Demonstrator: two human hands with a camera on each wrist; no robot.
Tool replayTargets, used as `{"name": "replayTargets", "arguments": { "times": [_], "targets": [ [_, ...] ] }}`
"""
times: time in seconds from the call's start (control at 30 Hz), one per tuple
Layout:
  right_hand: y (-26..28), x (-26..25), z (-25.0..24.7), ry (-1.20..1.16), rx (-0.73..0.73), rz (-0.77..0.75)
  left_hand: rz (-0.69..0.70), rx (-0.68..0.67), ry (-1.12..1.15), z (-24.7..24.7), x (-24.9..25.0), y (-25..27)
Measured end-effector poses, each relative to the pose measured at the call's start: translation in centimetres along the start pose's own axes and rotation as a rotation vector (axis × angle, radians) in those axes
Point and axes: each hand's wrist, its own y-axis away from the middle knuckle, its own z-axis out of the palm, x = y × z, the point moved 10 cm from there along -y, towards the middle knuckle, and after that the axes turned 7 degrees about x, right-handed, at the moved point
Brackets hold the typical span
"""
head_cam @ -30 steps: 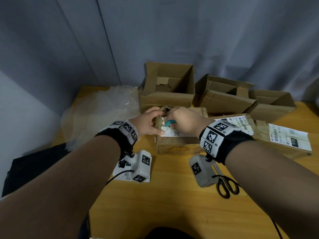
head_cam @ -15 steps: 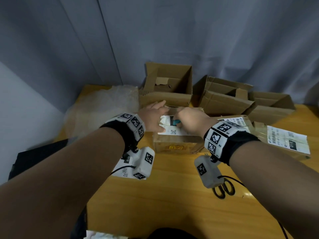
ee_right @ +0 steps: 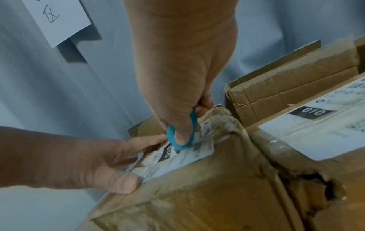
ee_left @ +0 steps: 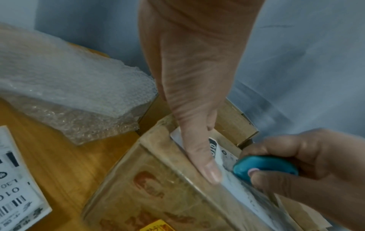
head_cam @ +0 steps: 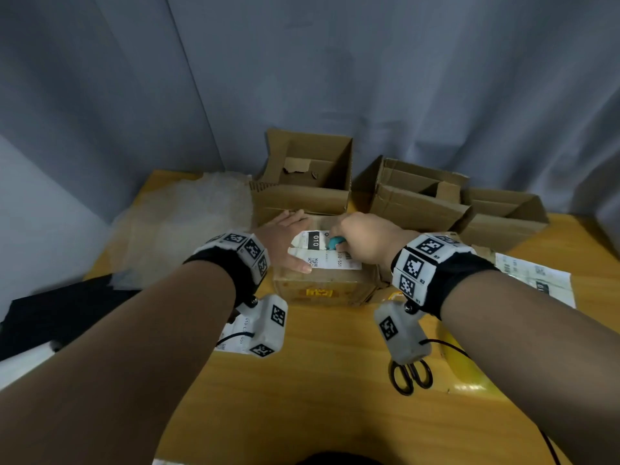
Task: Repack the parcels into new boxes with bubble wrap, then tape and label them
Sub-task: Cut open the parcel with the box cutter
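Observation:
A worn, taped cardboard parcel [head_cam: 322,286] stands mid-table with a white "010" label [head_cam: 317,253] on top. My left hand [head_cam: 285,243] lies flat on the parcel's left top edge, fingers straight, and its thumb [ee_left: 205,164] presses beside the label. My right hand [head_cam: 365,239] grips a teal cutter [head_cam: 335,244] whose tip is down on the label. The left wrist view shows the cutter [ee_left: 264,168] just right of my thumb. The right wrist view shows the cutter [ee_right: 173,139] against the torn label [ee_right: 189,156]. The blade itself is hidden.
Bubble wrap [head_cam: 181,229] lies at the back left. Three open empty boxes [head_cam: 308,182] [head_cam: 416,203] [head_cam: 503,219] line the back. A second labelled parcel [head_cam: 533,280] sits to the right, black scissors [head_cam: 411,377] near my right wrist, a loose label [head_cam: 235,333] under my left wrist.
My left hand has flattened and slid to the parcel's far left edge, uncovering the "010" mark. My right hand has stayed on the label with the cutter.

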Motion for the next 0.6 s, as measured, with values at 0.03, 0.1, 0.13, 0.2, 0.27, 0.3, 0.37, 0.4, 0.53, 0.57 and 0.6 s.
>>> {"name": "replayTargets", "arguments": {
  "times": [0.03,0.1,0.13,0.2,0.27,0.3,0.37,0.4,0.53,0.57,0.6],
  "targets": [
    [0.2,0.4,-0.1,0.015,0.004,-0.004,-0.007,-0.007,-0.003,0.0,0.0,0.0],
    [0.7,1.5,-0.3,0.006,0.003,0.015,-0.013,-0.020,-0.016,-0.1,0.1,0.1],
    [1.0,2.1,-0.4,-0.009,-0.004,0.030,-0.015,-0.025,-0.024,0.0,0.2,0.0],
    [1.4,3.0,-0.2,-0.035,-0.013,0.047,-0.023,-0.026,-0.058,-0.2,0.3,-0.1],
    [1.6,3.0,-0.3,-0.043,0.002,0.044,-0.013,0.012,-0.116,-0.9,0.7,-0.3],
    [1.6,2.9,-0.4,-0.036,0.015,0.038,0.005,0.042,-0.137,-1.4,1.2,-0.3],
    [1.6,2.7,-0.5,-0.007,0.038,0.025,0.044,0.096,-0.139,-1.8,2.7,-0.2],
    [1.6,2.5,-0.7,0.015,0.047,0.016,0.063,0.101,-0.138,-1.6,3.5,-0.3],
    [2.3,1.8,-0.3,0.066,0.068,-0.022,0.035,0.014,-0.197,0.3,4.8,-0.6],
    [2.5,1.7,-0.2,0.061,0.086,-0.023,0.014,0.006,-0.190,0.3,4.6,-0.6],
    [2.7,1.6,-0.2,0.043,0.108,-0.019,0.002,0.000,-0.180,0.2,4.5,-0.6]
  ]
}}
